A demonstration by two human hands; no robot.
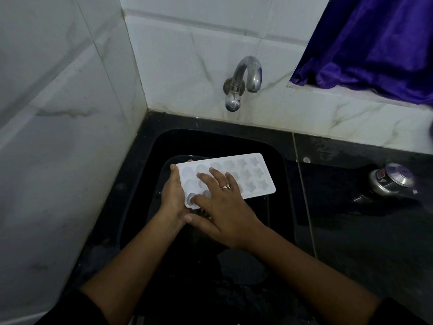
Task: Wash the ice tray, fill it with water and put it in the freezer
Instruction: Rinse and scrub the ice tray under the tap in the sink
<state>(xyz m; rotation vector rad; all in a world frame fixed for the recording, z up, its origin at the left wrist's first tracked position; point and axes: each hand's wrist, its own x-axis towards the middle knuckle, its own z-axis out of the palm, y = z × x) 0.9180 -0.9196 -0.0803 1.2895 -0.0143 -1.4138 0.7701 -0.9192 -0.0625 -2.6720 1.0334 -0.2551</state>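
Observation:
A white plastic ice tray with star- and round-shaped moulds is held level over a black sink. My left hand grips the tray's left short end, with fingers curled under and around its edge. My right hand, wearing a ring, lies flat on top of the tray's left half, its straight fingers pressing on the moulds. The steel tap sticks out of the tiled wall above the sink; no water is seen running from it.
A black counter surrounds the sink. A steel pressure cooker lid or pot sits on the counter at the right. A purple curtain hangs over the ledge at the upper right. White tiled walls close in the left and back.

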